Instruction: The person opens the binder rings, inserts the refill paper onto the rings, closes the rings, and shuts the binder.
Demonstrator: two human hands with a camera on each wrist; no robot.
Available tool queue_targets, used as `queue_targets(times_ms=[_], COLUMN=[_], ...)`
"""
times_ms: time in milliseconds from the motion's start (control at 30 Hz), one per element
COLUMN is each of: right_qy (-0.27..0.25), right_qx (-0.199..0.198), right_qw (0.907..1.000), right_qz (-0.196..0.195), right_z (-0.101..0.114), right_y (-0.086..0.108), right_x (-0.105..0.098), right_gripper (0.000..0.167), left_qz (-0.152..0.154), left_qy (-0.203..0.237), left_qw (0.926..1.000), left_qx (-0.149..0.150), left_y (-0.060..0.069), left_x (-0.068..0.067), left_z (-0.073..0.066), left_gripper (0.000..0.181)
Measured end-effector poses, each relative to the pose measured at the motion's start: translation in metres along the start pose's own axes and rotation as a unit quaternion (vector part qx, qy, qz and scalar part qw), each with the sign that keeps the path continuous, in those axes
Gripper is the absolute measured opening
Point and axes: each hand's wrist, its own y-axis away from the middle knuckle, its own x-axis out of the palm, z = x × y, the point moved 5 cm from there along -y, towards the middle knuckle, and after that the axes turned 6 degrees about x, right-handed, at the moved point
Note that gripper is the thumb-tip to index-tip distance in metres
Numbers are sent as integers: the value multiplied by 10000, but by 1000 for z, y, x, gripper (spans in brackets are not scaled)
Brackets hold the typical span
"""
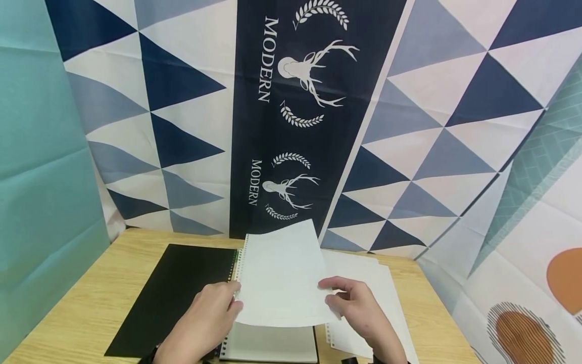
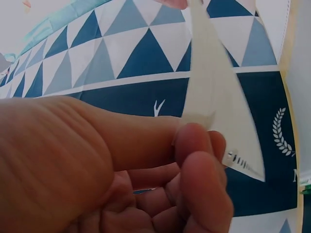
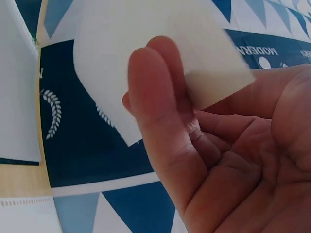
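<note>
A loose white sheet of paper with small holes along its left edge is held up and slightly bowed above an open spiral notebook. My left hand pinches the sheet's left edge; the left wrist view shows thumb and fingers meeting on the paper close to its punched holes. On the opposite side, my right hand pinches the right edge, and the right wrist view has the paper between thumb and fingers. Underneath, the notebook's black cover lies folded out to the left.
Several loose white sheets with punched edges lie overlapping on the wooden table, right of the notebook. Behind the table hangs a patterned cloth with triangles and deer heads. A teal cloth borders the left side.
</note>
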Motion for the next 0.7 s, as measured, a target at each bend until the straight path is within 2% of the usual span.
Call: queue_targets(times_ms=[200,500,567,700], right_qy=[265,641,694,1034], right_qx=[-73,-154,-199,-306], right_qw=[9995,9975,9967,9925], right_qz=[184,240,383,568], right_z=[1,0,1,3], right_y=[-1,-1,0,1], right_x=[11,15,16,19], right_gripper=[31,28,33,52], left_qz=[77,144,141,151], left_qy=[-24,-130,-146,-126], left_qw=[10000,9997,9998,9998], left_qx=[-35,-123,-86,-31], left_y=[0,-1,-1,0], left_x=[1,2,2,2], left_z=[6,9,10,11], left_gripper=[19,35,32,16])
